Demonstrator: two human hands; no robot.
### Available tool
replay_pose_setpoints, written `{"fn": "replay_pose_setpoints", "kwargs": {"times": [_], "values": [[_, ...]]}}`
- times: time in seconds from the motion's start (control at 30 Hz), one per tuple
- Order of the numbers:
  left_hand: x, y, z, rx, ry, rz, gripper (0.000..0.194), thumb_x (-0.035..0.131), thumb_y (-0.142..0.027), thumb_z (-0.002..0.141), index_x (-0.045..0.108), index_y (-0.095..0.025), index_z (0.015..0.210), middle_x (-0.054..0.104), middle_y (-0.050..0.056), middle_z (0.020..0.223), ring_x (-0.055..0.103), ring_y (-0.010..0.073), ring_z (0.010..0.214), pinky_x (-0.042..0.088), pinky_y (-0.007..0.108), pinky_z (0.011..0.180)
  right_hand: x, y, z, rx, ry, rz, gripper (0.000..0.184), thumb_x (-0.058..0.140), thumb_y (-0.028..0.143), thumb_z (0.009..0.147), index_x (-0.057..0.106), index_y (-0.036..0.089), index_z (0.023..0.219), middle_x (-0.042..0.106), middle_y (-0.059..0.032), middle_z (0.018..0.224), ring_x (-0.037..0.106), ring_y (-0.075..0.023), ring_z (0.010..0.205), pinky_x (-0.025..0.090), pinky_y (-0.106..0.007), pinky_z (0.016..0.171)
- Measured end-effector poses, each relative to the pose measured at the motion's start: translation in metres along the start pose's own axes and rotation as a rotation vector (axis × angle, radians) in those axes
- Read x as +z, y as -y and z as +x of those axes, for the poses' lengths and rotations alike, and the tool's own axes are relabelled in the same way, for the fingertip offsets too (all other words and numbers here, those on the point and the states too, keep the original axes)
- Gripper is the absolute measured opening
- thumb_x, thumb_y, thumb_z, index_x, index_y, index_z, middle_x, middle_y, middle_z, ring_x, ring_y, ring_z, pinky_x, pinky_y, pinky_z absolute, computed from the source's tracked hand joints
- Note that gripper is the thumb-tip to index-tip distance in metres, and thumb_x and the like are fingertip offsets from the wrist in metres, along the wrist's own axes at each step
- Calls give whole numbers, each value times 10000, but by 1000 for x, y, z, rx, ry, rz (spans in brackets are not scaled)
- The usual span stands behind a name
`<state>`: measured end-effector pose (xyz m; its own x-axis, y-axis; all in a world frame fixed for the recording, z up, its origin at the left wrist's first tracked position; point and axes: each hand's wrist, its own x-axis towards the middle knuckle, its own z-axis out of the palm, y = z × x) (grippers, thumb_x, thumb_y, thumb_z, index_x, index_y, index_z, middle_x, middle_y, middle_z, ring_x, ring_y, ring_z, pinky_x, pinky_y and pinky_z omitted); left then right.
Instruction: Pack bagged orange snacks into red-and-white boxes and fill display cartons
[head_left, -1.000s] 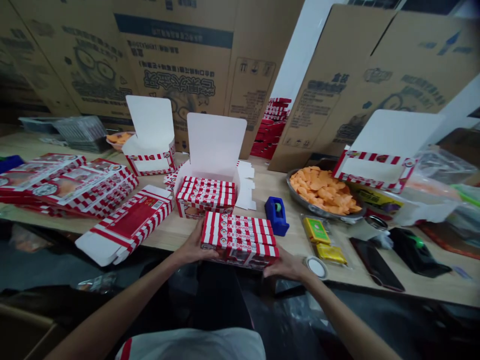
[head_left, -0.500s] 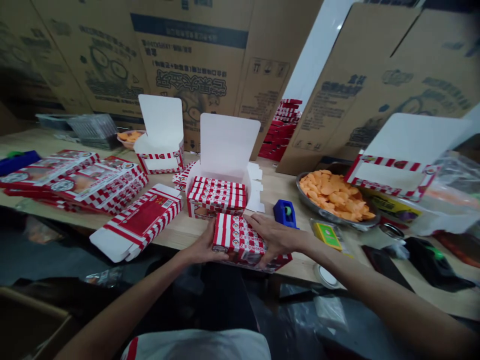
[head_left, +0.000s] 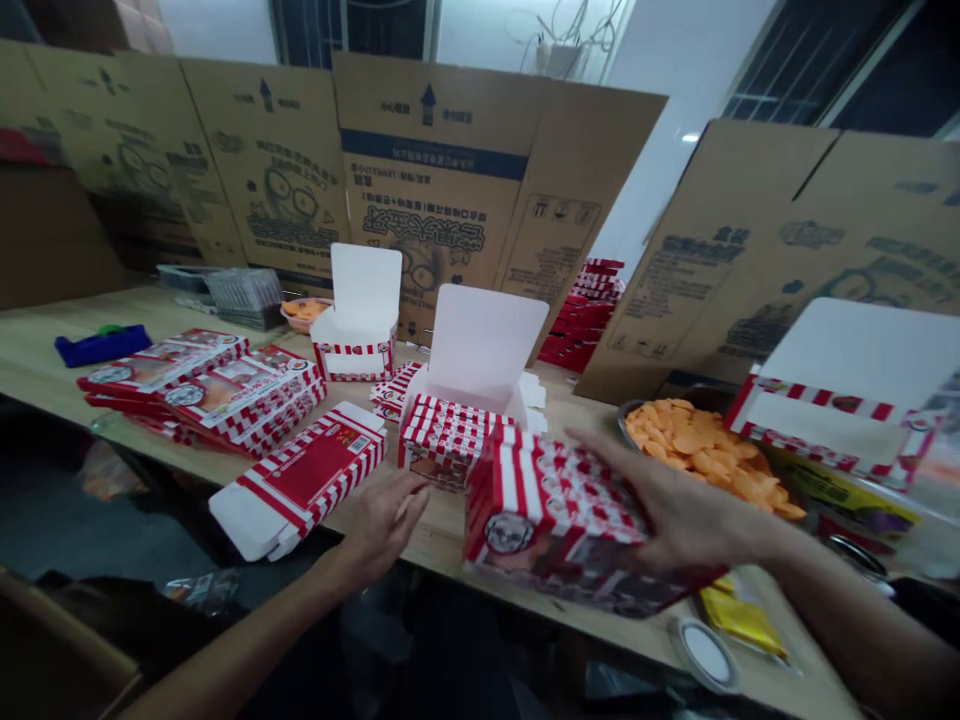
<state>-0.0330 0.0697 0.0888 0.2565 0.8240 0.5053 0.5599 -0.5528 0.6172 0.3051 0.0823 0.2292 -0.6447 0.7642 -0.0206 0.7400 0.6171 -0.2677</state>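
My right hand (head_left: 660,500) grips a bundle of narrow red-and-white striped snack boxes (head_left: 555,520) from its top and right end. The bundle is tilted, close to me at the table's front edge, and slightly blurred. To its left, my left hand (head_left: 386,525) is apart from it, fingers loosely curled with a gap between them and nothing visible inside. Just behind stands an open striped carton (head_left: 480,340), its white lid raised, with several striped boxes (head_left: 450,430) lined up in it. A closed striped carton (head_left: 307,475) lies left of my left hand.
Stacked printed boxes (head_left: 225,390) and a blue tape dispenser (head_left: 103,346) sit at left. Another open carton (head_left: 364,310) stands behind. At right are a bowl of orange chips (head_left: 705,450), an open carton (head_left: 840,410) and a round white lid (head_left: 705,652). Cardboard sheets (head_left: 450,200) line the back.
My left hand has let go of the bundle and moved left. My right hand has shifted the bundle rightward and tilted it. The view has tipped upward, showing more of the wall.
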Motion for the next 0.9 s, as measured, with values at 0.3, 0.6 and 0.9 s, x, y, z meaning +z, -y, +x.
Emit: {"fn": "replay_pose_setpoints", "kwargs": {"times": [0.3,0.6,0.9], "values": [[47,15,116,-24,274,671,722,356,-549,894,416,9,1348,428,290,1387,340,400,1330,245,551,1071,-41,-10,156,-402,-590,56,1131,764,499,608,114,197,1482,266,-139,1496,280,-373,1357,235,-536,1130],[60,26,105,-86,303,653,801,301,-644,867,434,-21,1353,408,273,1411,308,405,1347,236,537,1077,-18,-78,217,-321,-227,-26,1027,771,413,607,218,230,1452,434,-134,1326,427,-350,1232,345,-542,1051],[60,26,103,-81,236,555,761,377,-627,852,474,-32,1317,439,274,1386,314,419,1339,221,566,1073,-17,-68,233,-201,-111,-73,1020,756,381,596,228,175,1444,451,-155,1274,446,-356,1187,371,-515,1019]]}}
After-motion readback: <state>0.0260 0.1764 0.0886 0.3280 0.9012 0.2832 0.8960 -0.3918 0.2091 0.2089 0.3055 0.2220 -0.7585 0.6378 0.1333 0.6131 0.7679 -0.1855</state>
